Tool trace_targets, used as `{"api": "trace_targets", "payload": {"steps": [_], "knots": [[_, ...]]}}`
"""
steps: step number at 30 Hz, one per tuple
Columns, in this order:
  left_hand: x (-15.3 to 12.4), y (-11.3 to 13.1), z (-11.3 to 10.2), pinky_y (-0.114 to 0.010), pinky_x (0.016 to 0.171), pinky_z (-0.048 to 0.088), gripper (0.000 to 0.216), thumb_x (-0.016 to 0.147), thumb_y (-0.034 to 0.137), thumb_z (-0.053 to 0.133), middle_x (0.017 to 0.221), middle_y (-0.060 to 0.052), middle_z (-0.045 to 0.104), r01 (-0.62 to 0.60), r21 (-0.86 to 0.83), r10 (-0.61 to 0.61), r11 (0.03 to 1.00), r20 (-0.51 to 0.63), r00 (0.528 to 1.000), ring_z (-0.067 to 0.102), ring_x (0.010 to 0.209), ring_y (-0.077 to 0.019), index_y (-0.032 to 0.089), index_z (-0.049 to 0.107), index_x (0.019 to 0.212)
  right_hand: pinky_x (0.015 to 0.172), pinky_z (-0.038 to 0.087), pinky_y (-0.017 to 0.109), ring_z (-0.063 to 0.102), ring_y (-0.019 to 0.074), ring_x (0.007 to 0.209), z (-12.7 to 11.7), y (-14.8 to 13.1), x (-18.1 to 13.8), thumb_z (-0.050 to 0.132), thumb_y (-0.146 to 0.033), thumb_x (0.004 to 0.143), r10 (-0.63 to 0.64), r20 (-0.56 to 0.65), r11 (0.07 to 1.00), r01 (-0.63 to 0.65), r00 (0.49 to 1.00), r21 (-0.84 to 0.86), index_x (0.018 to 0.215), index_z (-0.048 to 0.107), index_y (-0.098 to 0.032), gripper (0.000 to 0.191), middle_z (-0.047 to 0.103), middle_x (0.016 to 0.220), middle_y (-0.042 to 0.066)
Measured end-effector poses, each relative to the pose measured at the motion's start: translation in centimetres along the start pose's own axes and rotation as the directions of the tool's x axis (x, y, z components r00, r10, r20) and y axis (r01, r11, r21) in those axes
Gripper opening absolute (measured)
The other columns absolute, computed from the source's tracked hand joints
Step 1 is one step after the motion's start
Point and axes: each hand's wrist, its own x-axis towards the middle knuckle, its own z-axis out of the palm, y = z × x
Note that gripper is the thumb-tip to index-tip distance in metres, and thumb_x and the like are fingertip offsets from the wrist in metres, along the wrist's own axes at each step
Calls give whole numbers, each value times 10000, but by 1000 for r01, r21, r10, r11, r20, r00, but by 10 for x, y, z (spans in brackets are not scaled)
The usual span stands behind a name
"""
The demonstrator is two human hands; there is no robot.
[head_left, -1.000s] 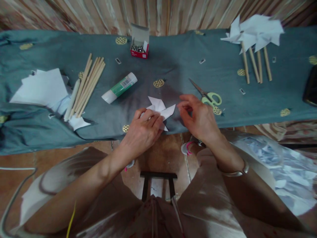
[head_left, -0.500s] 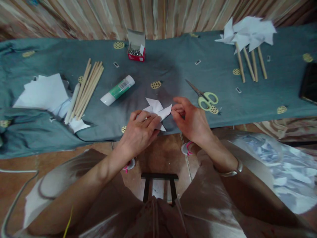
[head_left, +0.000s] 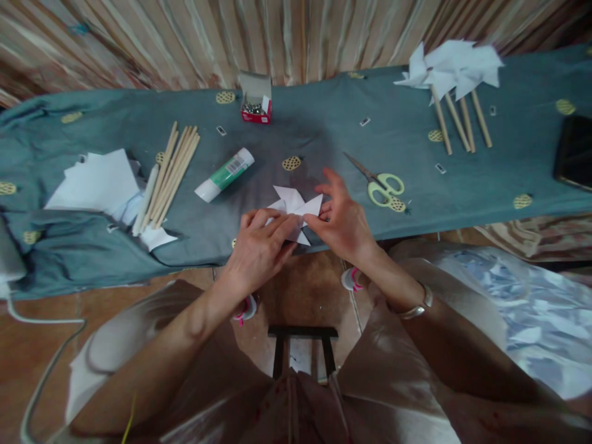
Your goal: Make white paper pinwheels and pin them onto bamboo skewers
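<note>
A white paper pinwheel (head_left: 290, 198) with folded blades lies near the front edge of the cloth-covered table. My left hand (head_left: 259, 246) has its fingers closed on the pinwheel's left and middle part, covering some of it. My right hand (head_left: 343, 223) is at the right blade, thumb on the paper near the centre and lower fingers curled behind the blade; the index finger points up and away. Green-handled scissors (head_left: 380, 185) rest just right of my right hand. A glue stick (head_left: 225, 175) with a green label lies beyond my left hand.
An open red box (head_left: 256, 116) of small metal pins stands at the back. Wooden sticks (head_left: 173, 172) and stacked white paper (head_left: 95, 182) lie left. Finished pinwheels (head_left: 456, 69) on sticks lie at the back right, near a black phone-like object (head_left: 573, 154) at the edge.
My right hand has moved left onto the pinwheel, its thumb now reaching toward the centre and its index finger lifted. My left hand stays on the paper. The view has shifted slightly.
</note>
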Motion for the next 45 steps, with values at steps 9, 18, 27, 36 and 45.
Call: {"api": "trace_targets", "payload": {"steps": [9, 18, 27, 36, 45], "knots": [[4, -5, -8, -438, 911, 425, 326, 923, 271, 563, 1150, -101, 710, 19, -89, -31, 996, -132, 991, 571, 1111, -264, 179, 580, 1236, 795, 576, 364, 710, 187, 825, 11, 18, 15, 659, -206, 709, 49, -5, 963, -46, 999, 266, 1443, 312, -174, 812, 662, 1229, 126], [12, -16, -15, -485, 1073, 394, 664, 864, 435, 656, 1492, -116, 448, 266, -464, -413, 845, -250, 876, 448, 1344, -280, 287, 364, 1441, 919, 559, 414, 701, 217, 990, -6, 6, 20, 693, -213, 704, 109, 91, 777, -142, 990, 613, 1355, 422, -217, 705, 725, 1041, 53], [28, -4, -20, -418, 937, 530, 448, 826, 493, 628, 1148, -122, 707, 321, -938, -593, -128, 332, 733, 654, 1095, -263, 166, 634, 1132, 956, 551, 437, 682, 229, 1048, -19, -8, 17, 737, -371, 698, -24, 66, 743, -26, 998, 668, 1237, 537, -226, 593, 711, 1105, 76], [43, 10, -20, -424, 872, 568, 279, 777, 312, 715, 1138, -88, 721, 200, -944, -651, -262, 326, 686, 668, 1066, -274, 165, 664, 1009, 898, 570, 405, 689, 219, 989, -10, -14, 19, 805, -416, 641, -19, 25, 706, -5, 1000, 708, 1115, 560, -234, 564, 710, 1110, 67], [51, 3, -24, -342, 818, 570, 260, 650, 244, 809, 920, -83, 761, 29, -946, -754, -323, 276, 596, 697, 973, -265, 145, 718, 872, 1040, 447, 530, 536, 291, 1261, -26, -12, -3, 654, -315, 841, -401, -357, 902, 431, 844, 6, 1093, 611, -267, 261, 529, 1394, 83]]}}
